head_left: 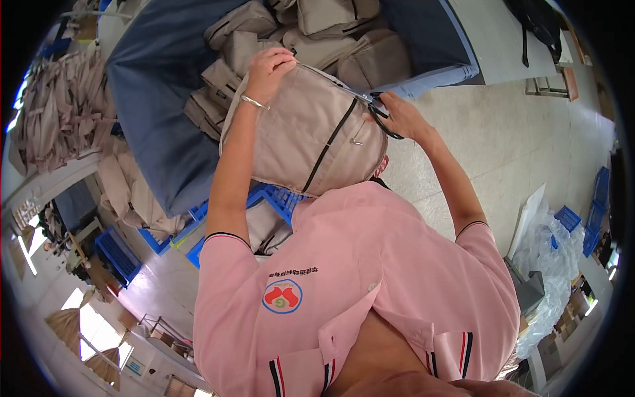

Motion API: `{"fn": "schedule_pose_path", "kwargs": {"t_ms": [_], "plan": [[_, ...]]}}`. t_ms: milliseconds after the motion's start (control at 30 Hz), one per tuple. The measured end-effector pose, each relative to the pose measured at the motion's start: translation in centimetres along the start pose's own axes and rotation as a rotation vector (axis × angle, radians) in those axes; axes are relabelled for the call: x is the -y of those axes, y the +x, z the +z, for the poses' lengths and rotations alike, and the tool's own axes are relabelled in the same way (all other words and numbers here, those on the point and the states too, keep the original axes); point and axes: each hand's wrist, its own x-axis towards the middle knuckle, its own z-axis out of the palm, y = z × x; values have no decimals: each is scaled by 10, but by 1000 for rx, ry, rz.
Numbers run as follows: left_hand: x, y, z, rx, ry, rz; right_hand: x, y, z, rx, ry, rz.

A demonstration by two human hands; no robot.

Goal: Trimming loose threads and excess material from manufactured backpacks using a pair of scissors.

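Note:
I hold a beige backpack (307, 135) with a black zipper line in front of my chest. My left hand (268, 69) grips its upper left edge, a thin bracelet on the wrist. My right hand (397, 116) sits at the bag's upper right corner, fingers closed around small black scissors (382, 121) near a black strap or zipper end. Beyond the bag, a large blue fabric-lined bin (159, 86) holds a pile of similar beige backpacks (331, 33).
Blue plastic crates (274, 198) stand under the bag. More beige bags (63, 109) are heaped at the left. A black bag (539, 23) lies on a table at top right, and clear plastic sheeting (549, 264) is bunched at the right on the pale floor.

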Motion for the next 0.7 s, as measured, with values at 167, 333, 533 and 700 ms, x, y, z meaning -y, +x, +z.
{"fn": "schedule_pose_path", "kwargs": {"t_ms": [167,333,533,700], "plan": [[-6,1,-5,35,-7,19,1,8,7,38,-2,-43],[-7,0,-8,53,-16,-11,11,7,7,-12,-37,-52],[-5,0,-8,88,-82,-42,20,3,10,4,-27,51],[-6,1,-8,100,-101,-74,17,2,17,-43,-42,27]]}}
